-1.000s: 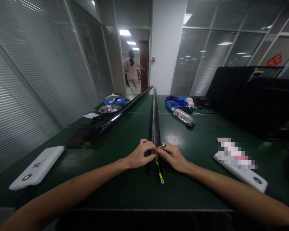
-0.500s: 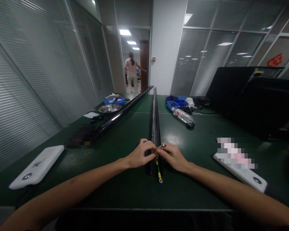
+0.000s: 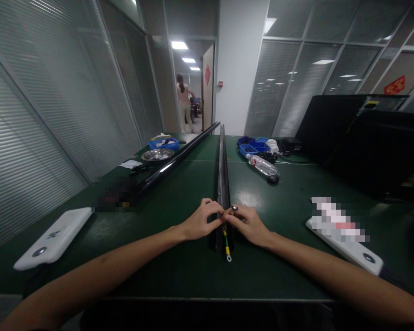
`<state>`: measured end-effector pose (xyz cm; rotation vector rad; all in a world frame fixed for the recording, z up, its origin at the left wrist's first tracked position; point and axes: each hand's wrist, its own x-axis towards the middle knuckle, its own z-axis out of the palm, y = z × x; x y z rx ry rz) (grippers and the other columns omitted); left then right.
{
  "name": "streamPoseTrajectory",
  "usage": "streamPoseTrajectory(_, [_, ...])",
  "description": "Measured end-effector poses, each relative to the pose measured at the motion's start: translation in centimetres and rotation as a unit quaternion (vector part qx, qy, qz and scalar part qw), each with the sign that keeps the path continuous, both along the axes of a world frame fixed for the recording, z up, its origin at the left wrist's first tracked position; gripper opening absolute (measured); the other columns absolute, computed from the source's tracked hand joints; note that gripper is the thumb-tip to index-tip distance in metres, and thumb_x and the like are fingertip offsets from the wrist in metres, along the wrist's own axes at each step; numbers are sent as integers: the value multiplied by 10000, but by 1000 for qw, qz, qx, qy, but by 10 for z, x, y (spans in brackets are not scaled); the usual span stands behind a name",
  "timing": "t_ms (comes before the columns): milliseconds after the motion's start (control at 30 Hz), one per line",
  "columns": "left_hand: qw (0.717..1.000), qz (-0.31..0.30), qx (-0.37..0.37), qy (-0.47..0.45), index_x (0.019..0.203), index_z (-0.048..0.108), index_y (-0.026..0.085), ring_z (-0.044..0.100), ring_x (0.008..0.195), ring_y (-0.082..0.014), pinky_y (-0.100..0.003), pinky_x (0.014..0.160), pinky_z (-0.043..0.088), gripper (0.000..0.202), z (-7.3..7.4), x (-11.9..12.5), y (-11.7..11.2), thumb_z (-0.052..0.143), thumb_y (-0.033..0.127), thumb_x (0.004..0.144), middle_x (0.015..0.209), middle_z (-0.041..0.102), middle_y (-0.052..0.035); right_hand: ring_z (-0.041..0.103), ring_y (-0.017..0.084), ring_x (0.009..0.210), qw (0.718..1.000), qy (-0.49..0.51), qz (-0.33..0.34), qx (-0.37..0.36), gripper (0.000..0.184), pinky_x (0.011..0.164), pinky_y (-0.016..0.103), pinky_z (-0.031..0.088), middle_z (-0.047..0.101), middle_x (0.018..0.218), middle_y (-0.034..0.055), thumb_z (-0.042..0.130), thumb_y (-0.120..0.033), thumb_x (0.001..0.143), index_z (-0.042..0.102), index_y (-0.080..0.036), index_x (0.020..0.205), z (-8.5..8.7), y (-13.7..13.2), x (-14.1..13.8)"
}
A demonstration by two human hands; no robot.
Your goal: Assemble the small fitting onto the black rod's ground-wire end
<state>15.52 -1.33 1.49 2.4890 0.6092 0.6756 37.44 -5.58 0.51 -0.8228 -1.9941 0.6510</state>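
Observation:
A long black metal channel (image 3: 222, 170) runs away from me down the middle of the table. Over its near end my left hand (image 3: 202, 220) and my right hand (image 3: 250, 225) meet, fingertips pinched together. Whatever they grip is small and hidden by the fingers. Just below the fingertips, a short green-and-yellow wire (image 3: 227, 239) comes out toward me, ending in a metal ring terminal (image 3: 229, 259). Its upper end disappears close to my fingers; I cannot tell if they hold it. My right hand wears a ring.
A second black channel (image 3: 172, 163) lies diagonally on the green table (image 3: 272, 271). White devices (image 3: 55, 236) sit left and right. Beyond are a metal bowl (image 3: 158, 155), blue bins (image 3: 258, 146), a plastic bottle (image 3: 262, 165) and dark bulky equipment (image 3: 362, 147). A person (image 3: 184, 103) stands in the doorway.
My hands stay nearly in place; the wire's ring end has shifted very slightly left. In the doorway, the person has moved left and the door's inner face now shows.

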Motion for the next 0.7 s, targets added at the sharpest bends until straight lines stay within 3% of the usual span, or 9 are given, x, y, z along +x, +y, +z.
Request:
streamPoseTrajectory(433, [1000,4,-2,-9,956,624,190,597,1009,-203,-383,1037,309,112,2,1,-1,578,291,972,995,686,-24,616,158,729,1000,8,16,-1,382,701,267,487,652,812,33,478,-427,1057,706,-156,914,3,0,-1])
streamPoseTrajectory(700, [1000,-6,-6,-6,1005,624,190,592,1026,-200,-383,1033,317,145,1,0,1,526,296,1010,1027,679,-33,630,169,756,1000,3,1,-13,319,725,285,494,687,853,35,540,-416,1033,710,-168,927,-2,1,0])
